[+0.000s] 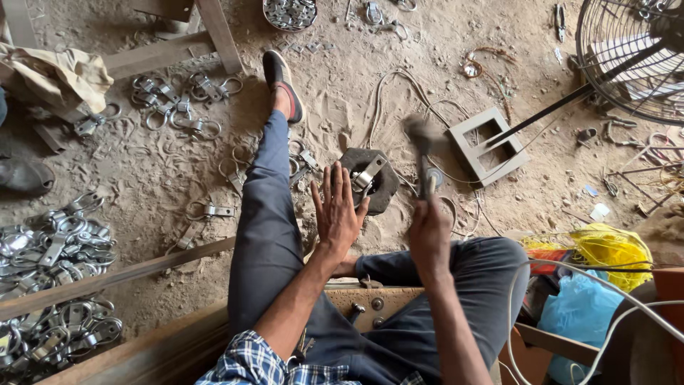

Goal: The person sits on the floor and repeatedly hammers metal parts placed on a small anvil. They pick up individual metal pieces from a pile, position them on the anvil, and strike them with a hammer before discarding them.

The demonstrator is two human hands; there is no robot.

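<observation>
Sandy floor (164, 171), strewn with loose metal clamps (178, 100); a big heap of clamps (53, 278) at lower left, a round tray (288, 13) of them at the top edge. Wire-caged fan (630, 57) upper right, grey square frame (488, 145) just beside its stand. Yellow bag (613, 249) and blue bag (581, 310) lower right, touching; tan cloth (57, 75) upper left.

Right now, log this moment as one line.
left hand: open, beside metal clamp on dark block | right hand: grip on raised hammer | floor: sandy
</observation>
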